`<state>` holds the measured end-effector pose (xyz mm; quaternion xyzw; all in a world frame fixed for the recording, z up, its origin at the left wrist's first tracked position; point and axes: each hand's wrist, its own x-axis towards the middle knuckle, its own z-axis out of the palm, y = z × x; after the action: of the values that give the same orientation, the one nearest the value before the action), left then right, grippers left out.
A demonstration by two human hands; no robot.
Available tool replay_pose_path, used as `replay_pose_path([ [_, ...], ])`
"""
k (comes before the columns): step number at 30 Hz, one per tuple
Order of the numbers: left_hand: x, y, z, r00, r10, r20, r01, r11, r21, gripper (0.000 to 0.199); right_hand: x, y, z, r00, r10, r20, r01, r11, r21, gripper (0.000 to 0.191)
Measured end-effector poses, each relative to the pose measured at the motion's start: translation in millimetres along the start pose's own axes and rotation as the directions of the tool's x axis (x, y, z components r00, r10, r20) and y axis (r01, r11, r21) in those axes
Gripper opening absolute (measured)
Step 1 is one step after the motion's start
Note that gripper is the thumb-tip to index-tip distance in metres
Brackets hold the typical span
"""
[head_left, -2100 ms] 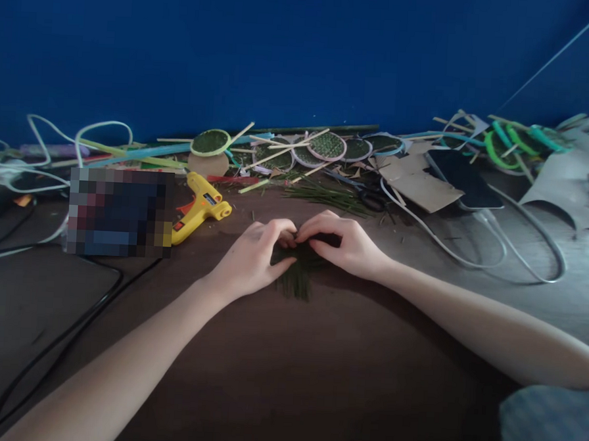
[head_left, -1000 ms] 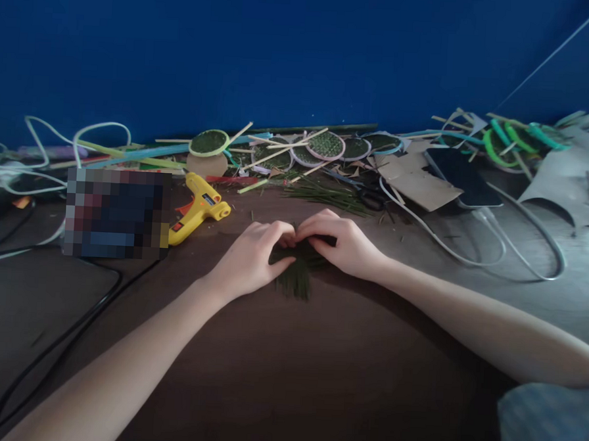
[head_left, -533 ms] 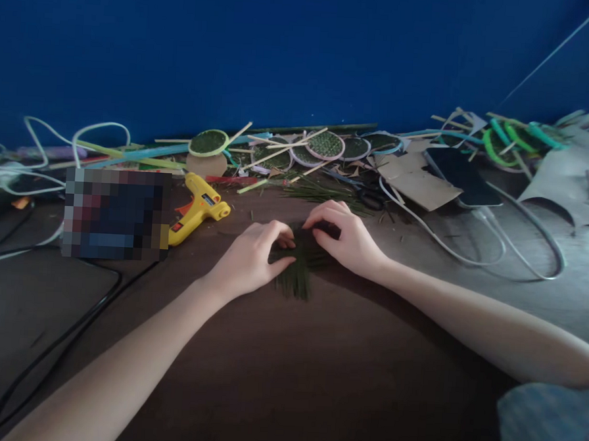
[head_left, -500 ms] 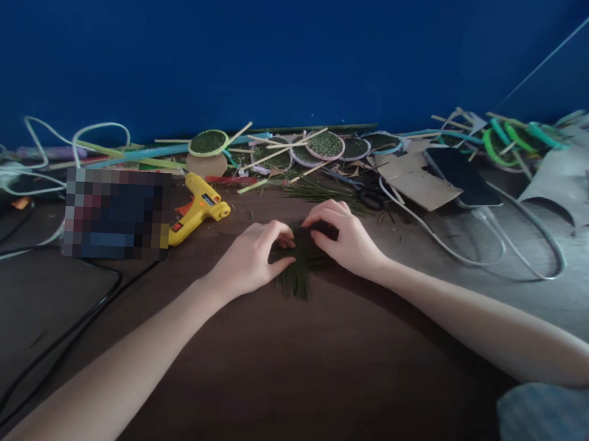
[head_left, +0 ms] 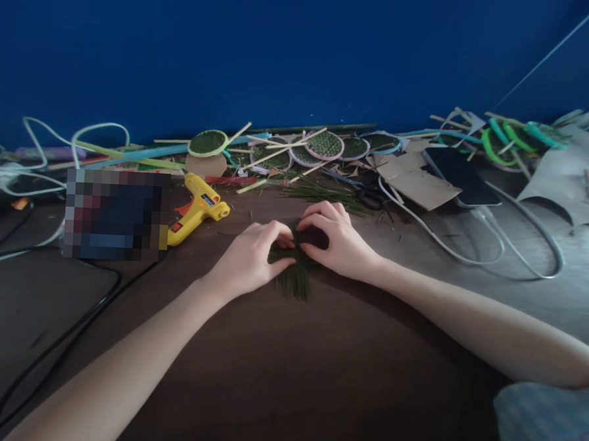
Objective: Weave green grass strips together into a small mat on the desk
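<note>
Both hands curl inward, fingertips close together, forearms angled in from either side

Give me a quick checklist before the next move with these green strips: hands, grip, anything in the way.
1. Left hand at the green strips: ok.
2. Right hand at the strips: ok, fingertips by their upper part.
3. Firm grip: cannot tell, fingers hide the contact.
4. Near ends gathered tight: not ok, they fan out.
5. Yellow glue gun apart from both hands: ok, on the table beyond the left forearm.
6. Phone apart from the right hand: ok.
</note>
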<state>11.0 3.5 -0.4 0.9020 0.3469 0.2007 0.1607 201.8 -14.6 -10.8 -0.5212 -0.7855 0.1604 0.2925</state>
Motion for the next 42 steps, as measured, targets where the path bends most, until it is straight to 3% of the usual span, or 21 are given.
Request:
replay_pose_path([
  [11, 0.2, 0.1, -0.1, 1.000, -0.007, 0.008, 0.007, 1.000, -0.013, 0.026, -0.2, 0.3, -1.2, 1.000, -0.029, 0.005, 0.028, 0.999, 0.039, 0.009],
  [24, -0.1, -1.2, 0.2, 1.000, 0.017, 0.008, -0.017, 1.000, 0.012, 0.024, -2.5, -0.3, -6.3, 0.992, -0.122, 0.018, 0.118, 0.982, 0.146, 0.017],
  [30, -1.4, -1.9, 0.5, 1.000, 0.021, 0.000, -0.021, 0.999, -0.047, 0.051, -4.6, -1.1, -8.7, 0.989, -0.146, -0.040, 0.151, 0.968, 0.201, 0.019],
  [36, 2.0, -4.5, 0.5, 0.991, 0.108, 0.075, -0.111, 0.993, 0.040, 0.018, -8.3, -2.6, -12.4, 0.977, -0.197, -0.079, 0.210, 0.950, 0.230, 0.017],
  [42, 2.6, -6.3, 3.1, 0.984, 0.161, 0.080, -0.164, 0.986, 0.036, 0.020, -8.5, -2.4, -13.8, 0.975, -0.155, -0.161, 0.186, 0.963, 0.196, 0.016],
])
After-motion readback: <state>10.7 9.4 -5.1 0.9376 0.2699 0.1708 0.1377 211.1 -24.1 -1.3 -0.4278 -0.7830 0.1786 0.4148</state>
